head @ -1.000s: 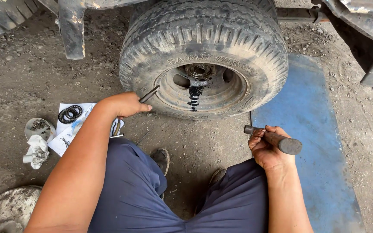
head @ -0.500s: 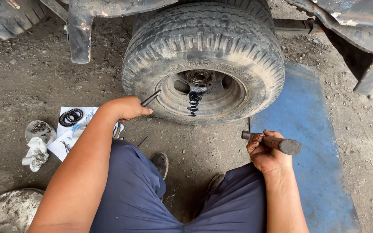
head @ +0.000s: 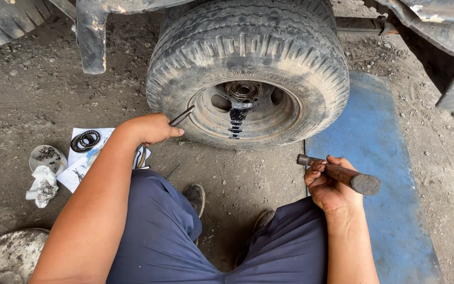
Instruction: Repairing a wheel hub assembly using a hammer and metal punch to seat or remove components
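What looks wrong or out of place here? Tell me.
A dark streak of oil or grease runs down from the wheel hub onto the rim. The left hand holds a thin metal rod; the right hand holds a hammer.

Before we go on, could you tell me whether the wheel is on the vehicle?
On: the wheel stands upright under the vehicle body, its greasy hub exposed.

Outdoor vehicle repair yard: dirt ground point(head: 32, 89), worn truck wheel point(head: 248, 73), bearing parts on paper point(head: 85, 141).
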